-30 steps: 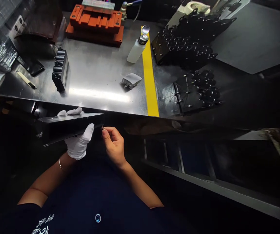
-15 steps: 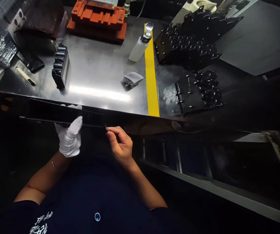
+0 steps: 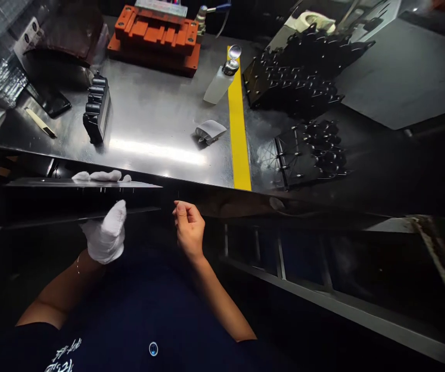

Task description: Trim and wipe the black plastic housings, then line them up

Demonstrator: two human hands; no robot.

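1. The left hand [image 3: 106,235] clasps a dark panel [image 3: 58,201] between gloved fingers and thumb; the glove probably keeps smudges off.
2. The right hand [image 3: 190,227] pinches a thin piece [image 3: 178,196], too small to identify; bare fingertips likely give finer feel.
3. The panel, held before the bench [image 3: 156,124], looks long and black, shining along its upper edge.
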